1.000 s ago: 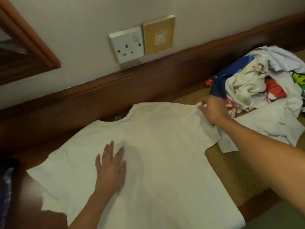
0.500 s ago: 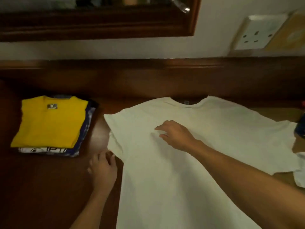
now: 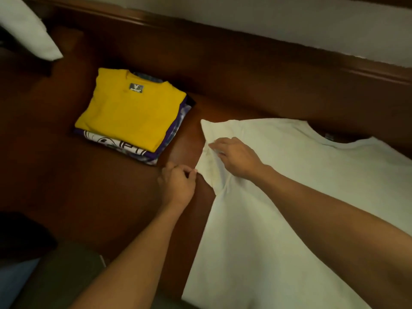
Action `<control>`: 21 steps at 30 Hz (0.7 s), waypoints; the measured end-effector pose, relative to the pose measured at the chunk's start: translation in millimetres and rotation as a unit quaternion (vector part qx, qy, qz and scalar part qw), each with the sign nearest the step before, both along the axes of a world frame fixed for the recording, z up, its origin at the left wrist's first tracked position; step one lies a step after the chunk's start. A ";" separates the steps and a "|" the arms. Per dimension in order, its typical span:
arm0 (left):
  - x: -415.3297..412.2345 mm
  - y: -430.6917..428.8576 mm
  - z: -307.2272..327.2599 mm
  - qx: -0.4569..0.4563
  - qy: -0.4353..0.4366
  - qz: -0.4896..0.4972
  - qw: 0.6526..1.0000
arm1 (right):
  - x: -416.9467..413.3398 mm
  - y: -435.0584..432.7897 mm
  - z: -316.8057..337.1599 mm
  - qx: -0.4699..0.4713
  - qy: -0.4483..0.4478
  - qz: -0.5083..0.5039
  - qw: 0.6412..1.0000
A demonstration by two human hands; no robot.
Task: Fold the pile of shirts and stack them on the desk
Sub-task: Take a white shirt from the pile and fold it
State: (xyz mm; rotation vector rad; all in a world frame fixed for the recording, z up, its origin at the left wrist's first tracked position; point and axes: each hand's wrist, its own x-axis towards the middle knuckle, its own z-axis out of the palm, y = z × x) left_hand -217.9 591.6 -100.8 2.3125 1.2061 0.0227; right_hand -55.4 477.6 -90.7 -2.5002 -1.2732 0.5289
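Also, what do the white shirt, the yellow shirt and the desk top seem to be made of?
White shirt: thin matte cloth, likely cotton knit; it creases softly where the left hand pinches the sleeve. Yellow shirt: similar matte cloth, folded flat with soft edges. Desk: dark red-brown wood or veneer, smooth, slightly glossy; a faint sheen shows beside the sleeve.

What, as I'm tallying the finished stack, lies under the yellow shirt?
Beneath the folded yellow shirt, edges of purple patterned fabric and a white printed shirt peek out, all on the desk. The rest is covered, so how many shirts lie there cannot be told.
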 end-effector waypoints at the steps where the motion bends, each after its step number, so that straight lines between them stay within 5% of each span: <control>1: -2.6 1.3 -0.2 0.003 0.013 0.004 1.000 | 0.6 1.7 -1.4 -0.002 -0.006 -0.004 1.000; 5: -3.8 3.0 -3.2 -0.039 -0.029 0.055 0.997 | 0.5 6.5 -7.9 0.017 0.007 -0.038 0.999; 11: 12.8 -6.8 -1.4 0.018 0.008 -0.016 1.000 | 1.3 7.2 -9.5 -0.006 0.043 -0.096 0.994; 16: -12.7 -1.3 4.2 0.007 0.034 0.113 0.993 | 6.8 5.3 -7.8 -0.046 0.052 -0.078 0.994; 21: 0.2 -14.2 2.1 0.085 0.010 -0.004 0.996 | 0.6 7.3 -4.0 -0.040 0.017 -0.028 0.999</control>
